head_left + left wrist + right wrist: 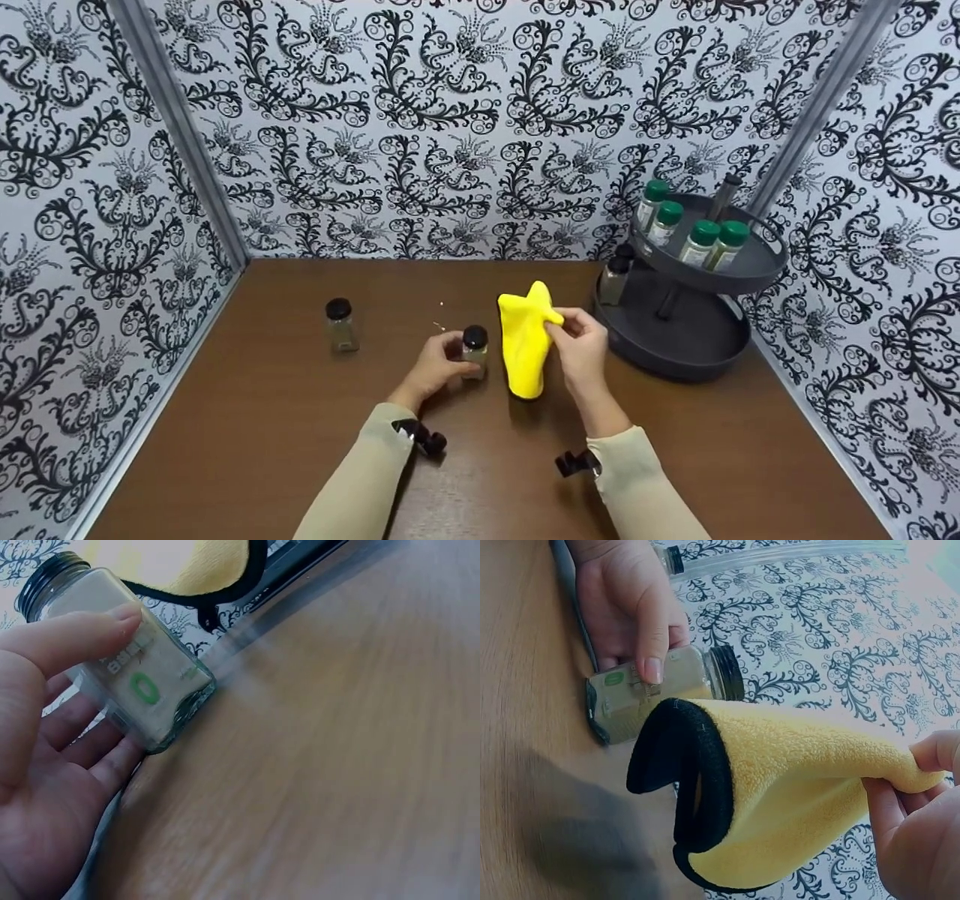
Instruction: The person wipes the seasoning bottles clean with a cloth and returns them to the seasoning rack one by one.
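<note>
Black-and-white scrollwork walls (465, 135) enclose a brown tabletop (277, 450) where a person in pale sleeves (349, 480) works with both hands. At right rear, a dark two-tier stand (675, 345) carries four green-capped bottles (699, 246) on its upper tray and dark-topped jars (613, 283) at the left side of the lower one; with the right arm so near, an outward swing could knock the lower jars. Just left of the stand hangs a yellow cloth (523, 352) with black trim, pinched at one end between the thumb and fingers of the right hand (585, 349). With only that small hold, a snag would probably pull it free, and its loose lower end could flop against whatever stands beside it. Close by, the left hand (435, 360) grips a clear, black-capped spice jar (475, 363), thumb across one face and fingers behind. Whether its base touches the wood cannot be told; if it is raised, its smooth sides could slide should the thumb relax. Farther left, a second jar (343, 331) stands upright and unattended, likely to topple if the left forearm sweeps back. Smallest of all, pale specks (440, 326) lie behind the left hand, where a brushing sleeve or cloth might scatter them.
</note>
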Action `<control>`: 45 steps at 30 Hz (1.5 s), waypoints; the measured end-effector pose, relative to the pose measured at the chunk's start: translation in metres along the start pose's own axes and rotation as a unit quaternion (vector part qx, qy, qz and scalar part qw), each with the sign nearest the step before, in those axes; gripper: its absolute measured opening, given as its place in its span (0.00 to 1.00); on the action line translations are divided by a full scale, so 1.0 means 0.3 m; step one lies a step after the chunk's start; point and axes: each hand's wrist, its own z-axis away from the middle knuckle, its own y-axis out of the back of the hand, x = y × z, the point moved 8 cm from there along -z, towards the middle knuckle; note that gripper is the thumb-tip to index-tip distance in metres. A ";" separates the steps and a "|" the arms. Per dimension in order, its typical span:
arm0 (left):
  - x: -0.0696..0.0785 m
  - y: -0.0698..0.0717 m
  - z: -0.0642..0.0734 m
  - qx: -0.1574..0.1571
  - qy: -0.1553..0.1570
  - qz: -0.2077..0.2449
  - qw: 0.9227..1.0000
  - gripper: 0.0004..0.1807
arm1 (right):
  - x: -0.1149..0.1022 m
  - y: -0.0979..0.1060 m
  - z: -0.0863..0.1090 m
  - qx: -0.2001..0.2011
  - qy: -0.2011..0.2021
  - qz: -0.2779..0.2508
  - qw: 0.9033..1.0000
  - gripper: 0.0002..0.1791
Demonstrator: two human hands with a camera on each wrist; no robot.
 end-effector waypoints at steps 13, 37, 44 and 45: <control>0.084 -0.040 0.015 0.023 -0.031 0.071 0.997 0.24 | 0.023 -0.049 0.022 -0.050 -0.003 0.024 0.998 0.10; 0.230 -0.049 0.032 0.062 -0.067 0.058 0.994 0.23 | 0.058 -0.126 0.093 -0.109 -0.005 0.081 0.991 0.08; 0.258 -0.017 0.028 0.094 -0.071 0.070 0.991 0.20 | 0.076 -0.141 0.112 -0.118 -0.014 0.120 0.986 0.08; 0.262 -0.013 0.029 0.096 -0.071 0.077 0.990 0.21 | 0.079 -0.144 0.115 -0.119 -0.017 0.122 0.985 0.09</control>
